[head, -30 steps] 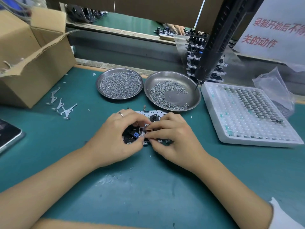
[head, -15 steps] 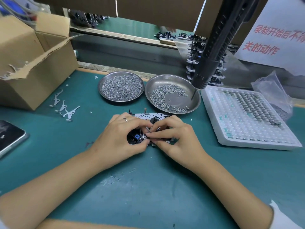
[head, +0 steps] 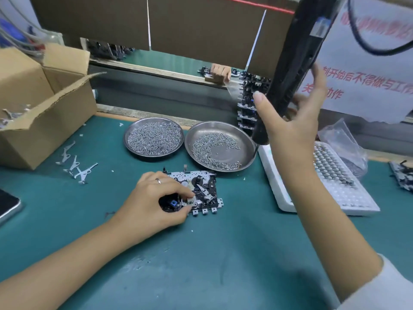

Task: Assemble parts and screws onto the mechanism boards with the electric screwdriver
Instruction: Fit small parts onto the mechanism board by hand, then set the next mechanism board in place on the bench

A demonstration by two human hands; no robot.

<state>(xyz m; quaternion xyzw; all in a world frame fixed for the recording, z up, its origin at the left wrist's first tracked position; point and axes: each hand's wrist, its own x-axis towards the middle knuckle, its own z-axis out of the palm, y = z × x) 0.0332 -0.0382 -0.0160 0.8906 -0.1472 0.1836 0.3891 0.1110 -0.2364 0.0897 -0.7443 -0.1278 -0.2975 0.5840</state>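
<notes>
The mechanism board (head: 202, 189), a metal plate with black parts, lies flat on the green mat. My left hand (head: 154, 202) rests on its left end, thumb and forefinger pinching a small metal part there. My right hand (head: 290, 128) is raised beside the hanging black electric screwdriver (head: 297, 59). Its thumb lies in front of the barrel and its fingers reach behind it, spread and fairly straight. The screwdriver's bit points down over the rim of the right screw dish (head: 223, 153), which is partly filled. The left screw dish (head: 125, 139) is full.
A white compartment tray (head: 348, 198) with small parts sits at the right, with a plastic bag (head: 342, 139) behind it. An open cardboard box (head: 44, 121), loose metal levers (head: 76, 164) and a phone (head: 6, 204) are at the left. Stacked boards (head: 248, 104) stand at the back.
My right hand has left the board and risen to the hanging screwdriver. My left hand stays on the board's left end, and the board's right half now shows.
</notes>
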